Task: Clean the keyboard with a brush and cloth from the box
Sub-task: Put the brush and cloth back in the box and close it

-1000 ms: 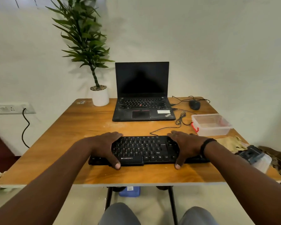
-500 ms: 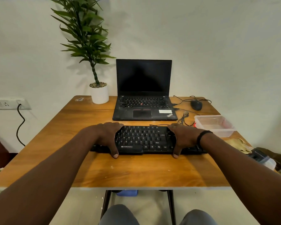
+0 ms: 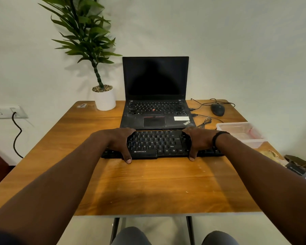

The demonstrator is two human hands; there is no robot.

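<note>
A black keyboard (image 3: pixel 157 144) lies flat on the wooden table (image 3: pixel 148 188), its back edge right against the front of the laptop. My left hand (image 3: pixel 115 140) grips its left part, thumb on the front edge and fingers over the back. At the right part, my right hand (image 3: pixel 200 140) holds it the same way. A clear plastic box (image 3: pixel 244 133) stands to the right of the keyboard. A yellowish cloth (image 3: pixel 270 154) lies in front of the box. At the right table edge sits a dark object (image 3: pixel 296 169) that I cannot identify.
An open black laptop (image 3: pixel 155 110) stands behind the keyboard, a white plant pot (image 3: pixel 104 99) to its left, a mouse (image 3: pixel 218 109) and loose cables to its right. A wall socket with a black cable (image 3: pixel 16 131) is at the left.
Both hands have slid the keyboard away from the table's front edge, back toward the laptop. The grip on it has stayed the same.
</note>
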